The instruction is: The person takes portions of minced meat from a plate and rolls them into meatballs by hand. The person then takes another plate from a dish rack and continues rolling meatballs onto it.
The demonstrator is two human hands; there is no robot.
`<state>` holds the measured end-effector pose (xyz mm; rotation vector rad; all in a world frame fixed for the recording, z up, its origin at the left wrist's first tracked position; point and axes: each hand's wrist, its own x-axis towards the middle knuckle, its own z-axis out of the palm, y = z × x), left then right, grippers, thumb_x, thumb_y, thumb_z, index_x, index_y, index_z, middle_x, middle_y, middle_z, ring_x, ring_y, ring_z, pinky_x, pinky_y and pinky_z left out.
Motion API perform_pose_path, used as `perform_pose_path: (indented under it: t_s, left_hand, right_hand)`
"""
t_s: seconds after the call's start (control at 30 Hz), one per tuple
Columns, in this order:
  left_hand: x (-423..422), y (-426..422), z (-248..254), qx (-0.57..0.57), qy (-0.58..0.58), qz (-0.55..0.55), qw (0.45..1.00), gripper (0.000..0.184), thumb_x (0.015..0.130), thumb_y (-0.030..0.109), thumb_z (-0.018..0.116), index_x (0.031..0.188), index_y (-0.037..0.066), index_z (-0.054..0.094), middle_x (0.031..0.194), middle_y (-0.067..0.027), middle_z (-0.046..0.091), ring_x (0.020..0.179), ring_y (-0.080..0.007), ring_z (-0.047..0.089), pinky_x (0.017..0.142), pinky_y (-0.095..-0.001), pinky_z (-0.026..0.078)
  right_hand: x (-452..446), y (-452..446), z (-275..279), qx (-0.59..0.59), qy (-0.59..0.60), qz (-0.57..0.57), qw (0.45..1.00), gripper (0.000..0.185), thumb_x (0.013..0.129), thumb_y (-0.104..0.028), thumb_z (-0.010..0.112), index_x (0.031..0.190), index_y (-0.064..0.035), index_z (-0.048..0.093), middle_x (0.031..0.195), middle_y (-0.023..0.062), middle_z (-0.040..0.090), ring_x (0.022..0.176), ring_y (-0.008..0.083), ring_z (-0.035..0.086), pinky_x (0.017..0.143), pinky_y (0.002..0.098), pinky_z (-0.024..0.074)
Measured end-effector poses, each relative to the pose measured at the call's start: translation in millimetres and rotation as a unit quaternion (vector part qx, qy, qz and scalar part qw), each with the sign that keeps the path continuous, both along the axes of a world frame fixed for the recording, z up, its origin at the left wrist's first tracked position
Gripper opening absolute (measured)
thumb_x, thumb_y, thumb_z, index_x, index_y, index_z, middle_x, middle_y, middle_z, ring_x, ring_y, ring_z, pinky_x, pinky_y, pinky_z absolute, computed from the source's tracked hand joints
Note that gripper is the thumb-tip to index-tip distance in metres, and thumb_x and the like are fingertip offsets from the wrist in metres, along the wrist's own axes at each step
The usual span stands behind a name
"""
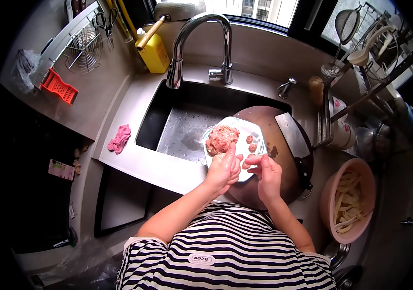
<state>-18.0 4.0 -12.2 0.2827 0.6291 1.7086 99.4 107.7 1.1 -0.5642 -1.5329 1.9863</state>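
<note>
A white plate rests on a round brown cutting board. It bears a mound of minced meat on its left and a few small meatballs on its right. Over the plate's near edge, my left hand is closed with the thumb pointing up; whatever its fingers enclose is hidden. Just to its right, my right hand has its fingers bent toward the left hand, their tips drawn together. I cannot make out what lies between them. A cleaver lies along the board's right side.
Behind the plate is a dark sink under a chrome faucet. A pink cloth lies left of it, with a yellow bottle at the back. At right, a pink bowl of pale strips stands below a dish rack.
</note>
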Motion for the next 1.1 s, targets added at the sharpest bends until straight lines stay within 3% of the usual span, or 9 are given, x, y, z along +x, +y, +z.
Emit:
perform_pose_path:
  t_s: [0.1, 0.23, 0.37, 0.53, 0.77, 0.87, 0.97, 1.07, 1.1]
  left_hand:
    - [22, 9, 19, -0.033, 0.280, 0.139, 0.949, 0.045, 0.092, 0.041, 0.043, 0.069, 0.002, 0.051, 0.063, -0.0027, 0.051, 0.049, -0.0114, 0.046, 0.042, -0.0233, 0.036]
    - [23, 10, 22, -0.014, 0.734, 0.156, 0.661, 0.040, 0.093, 0.038, 0.039, 0.084, 0.003, 0.056, 0.086, -0.0102, 0.056, 0.082, -0.0262, 0.054, 0.080, -0.0357, 0.041]
    - [21, 11, 21, -0.010, 0.718, 0.215, 0.662, 0.041, 0.092, 0.039, 0.040, 0.090, 0.003, 0.060, 0.092, -0.0116, 0.059, 0.096, -0.0322, 0.051, 0.091, -0.0399, 0.036]
    - [10, 6, 10, -0.111, 0.359, 0.157, 0.913, 0.037, 0.095, 0.030, 0.039, 0.088, 0.000, 0.060, 0.089, -0.0091, 0.062, 0.081, -0.0157, 0.059, 0.074, -0.0287, 0.047]
    - [19, 7, -1, -0.185, 0.043, 0.075, 0.979, 0.031, 0.091, 0.032, 0.046, 0.090, 0.003, 0.057, 0.088, -0.0086, 0.062, 0.072, -0.0156, 0.058, 0.063, -0.0262, 0.047]
    - [15, 8, -10, -0.125, -0.218, 0.030, 0.967, 0.036, 0.092, 0.036, 0.039, 0.099, 0.004, 0.053, 0.096, -0.0095, 0.060, 0.084, -0.0194, 0.059, 0.074, -0.0317, 0.049]
    - [12, 8, 4, -0.127, -0.191, 0.044, 0.972, 0.037, 0.092, 0.038, 0.042, 0.102, 0.005, 0.054, 0.096, -0.0100, 0.061, 0.088, -0.0194, 0.060, 0.080, -0.0323, 0.050]
    - [-5, -3, -18, -0.098, -0.191, 0.019, 0.977, 0.038, 0.089, 0.041, 0.050, 0.064, 0.013, 0.047, 0.058, -0.0001, 0.049, 0.041, -0.0105, 0.044, 0.034, -0.0208, 0.036]
    - [4, 7, 13, -0.217, -0.138, 0.100, 0.961, 0.052, 0.089, 0.048, 0.044, 0.051, 0.015, 0.030, 0.045, 0.0038, 0.029, 0.031, -0.0064, 0.020, 0.027, -0.0182, 0.014]
  right_hand:
    - [-5, -1, -13, -0.202, -0.007, 0.016, 0.979, 0.039, 0.097, -0.031, 0.035, 0.092, -0.0007, 0.059, 0.086, 0.0077, 0.062, 0.078, 0.0131, 0.059, 0.066, 0.0248, 0.0476]
    - [-18, -7, -19, -0.423, 0.067, 0.041, 0.903, 0.038, 0.096, -0.035, 0.033, 0.096, -0.0030, 0.054, 0.089, 0.0052, 0.057, 0.083, 0.0142, 0.057, 0.076, 0.0248, 0.0468]
    - [-13, 2, -13, -0.491, 0.027, 0.074, 0.868, 0.035, 0.096, -0.035, 0.034, 0.079, -0.0082, 0.048, 0.064, 0.0008, 0.046, 0.057, 0.0105, 0.046, 0.050, 0.0230, 0.0387]
    - [-5, 2, 10, -0.244, 0.078, 0.074, 0.964, 0.044, 0.095, -0.037, 0.036, 0.062, -0.0091, 0.040, 0.051, -0.0003, 0.037, 0.040, 0.0065, 0.025, 0.035, 0.0200, 0.0188]
    - [4, -15, 28, 0.354, 0.226, -0.106, 0.901, 0.044, 0.095, -0.036, 0.038, 0.068, -0.0026, 0.050, 0.057, 0.0042, 0.046, 0.045, 0.0114, 0.039, 0.042, 0.0222, 0.0289]
    - [-4, -11, 34, 0.572, 0.054, 0.017, 0.818, 0.026, 0.084, -0.025, 0.055, 0.088, -0.0016, 0.063, 0.086, 0.0122, 0.063, 0.085, 0.0296, 0.062, 0.074, 0.0365, 0.0482]
    - [-2, -11, 27, 0.567, 0.055, 0.019, 0.822, 0.019, 0.081, -0.020, 0.058, 0.086, -0.0031, 0.064, 0.088, 0.0110, 0.065, 0.091, 0.0274, 0.062, 0.078, 0.0366, 0.0477]
    - [-4, -7, 25, 0.449, 0.086, -0.015, 0.889, 0.018, 0.086, -0.014, 0.052, 0.087, 0.0003, 0.063, 0.085, 0.0133, 0.064, 0.086, 0.0286, 0.062, 0.076, 0.0352, 0.0482]
    - [-3, -5, 23, 0.393, 0.089, -0.020, 0.915, 0.019, 0.088, -0.012, 0.050, 0.087, 0.0015, 0.063, 0.084, 0.0143, 0.063, 0.084, 0.0286, 0.062, 0.075, 0.0347, 0.0482]
